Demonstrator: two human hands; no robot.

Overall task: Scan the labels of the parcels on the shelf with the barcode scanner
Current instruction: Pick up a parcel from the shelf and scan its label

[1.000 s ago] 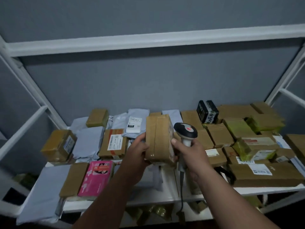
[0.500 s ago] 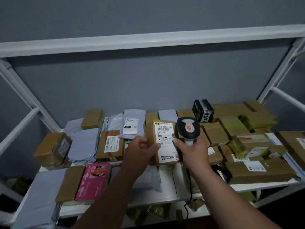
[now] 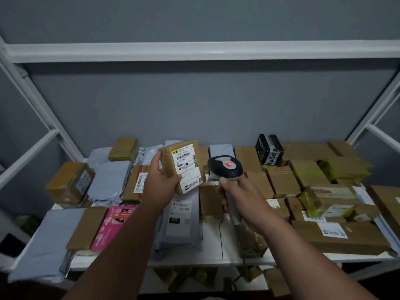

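My left hand (image 3: 162,182) grips a small brown cardboard parcel (image 3: 184,165) above the middle of the white shelf (image 3: 216,241). The parcel is tilted and its white barcode label (image 3: 187,167) faces me. My right hand (image 3: 240,198) holds the handle of a black and grey barcode scanner (image 3: 225,167) just right of the parcel. The scanner's head with a red mark sits level with the label. A cable runs down from the handle.
Brown boxes crowd the shelf's right half, with a black box (image 3: 269,149) at the back. Grey mailer bags (image 3: 110,182), a pink packet (image 3: 112,226) and more boxes lie on the left. A grey labelled bag (image 3: 180,221) lies under my hands. White frame bars stand at both sides.
The parcel turned from edge-on to label-up, then lifted and shifted left as my left hand took it alone. My right hand with the scanner drew away to the right.
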